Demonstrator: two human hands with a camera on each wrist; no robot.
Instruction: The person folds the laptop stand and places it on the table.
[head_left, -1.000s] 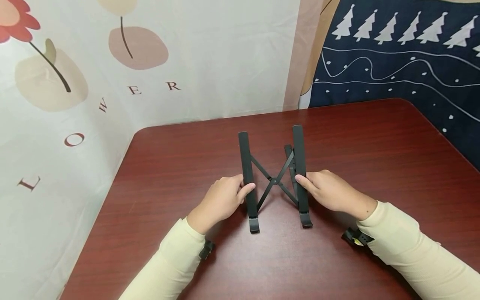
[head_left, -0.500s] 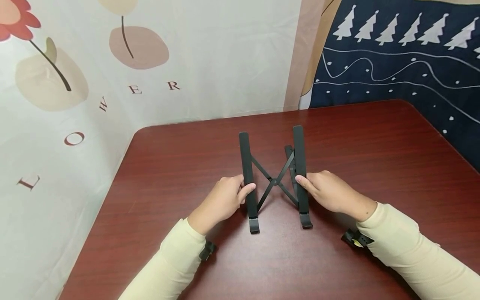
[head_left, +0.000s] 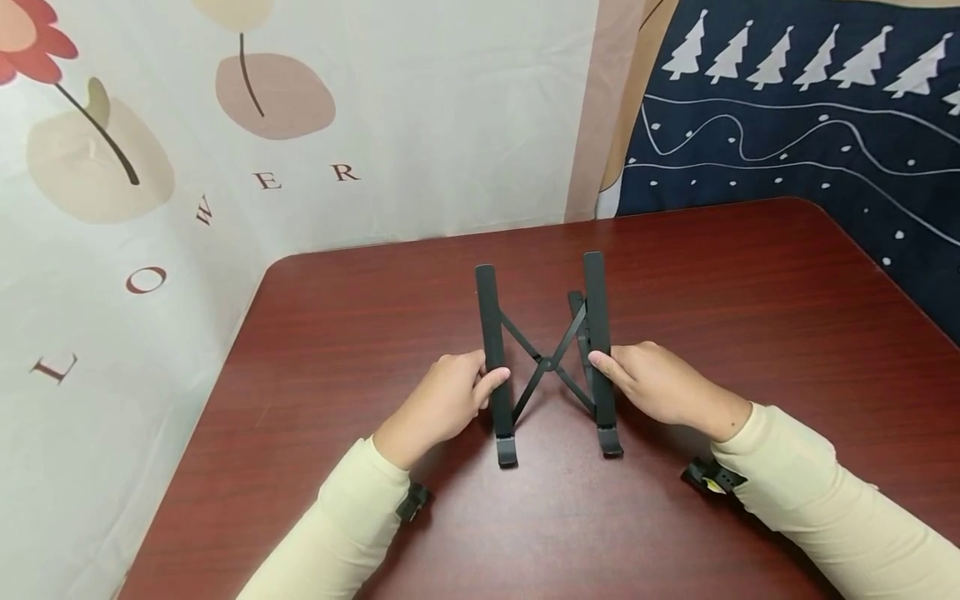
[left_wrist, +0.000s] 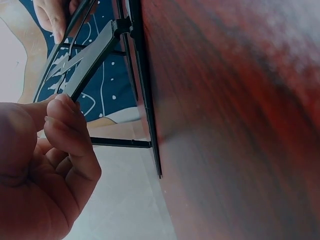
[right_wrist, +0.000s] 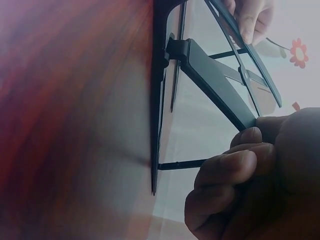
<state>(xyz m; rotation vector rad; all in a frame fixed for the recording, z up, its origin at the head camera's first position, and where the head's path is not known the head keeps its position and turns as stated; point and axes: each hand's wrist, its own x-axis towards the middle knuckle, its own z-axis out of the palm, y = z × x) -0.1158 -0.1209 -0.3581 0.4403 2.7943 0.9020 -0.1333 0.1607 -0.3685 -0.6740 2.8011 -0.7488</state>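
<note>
A black folding laptop stand stands unfolded on the table, its two long arms joined by crossed bars. My left hand pinches the left arm, thumb on top and fingers curled beneath. On the other side my right hand grips the right arm in the same way, thumb laid over its inner face. In the left wrist view the sloping arm meets a base rail lying along the tabletop. The right wrist view shows a hinge at the front of the right arm, with curled fingers under the arm.
The dark red wooden table has rounded far corners. Behind it hang a pale curtain with flowers and letters, and a navy cloth with white trees. A black strap device sits below the right sleeve, another by the left.
</note>
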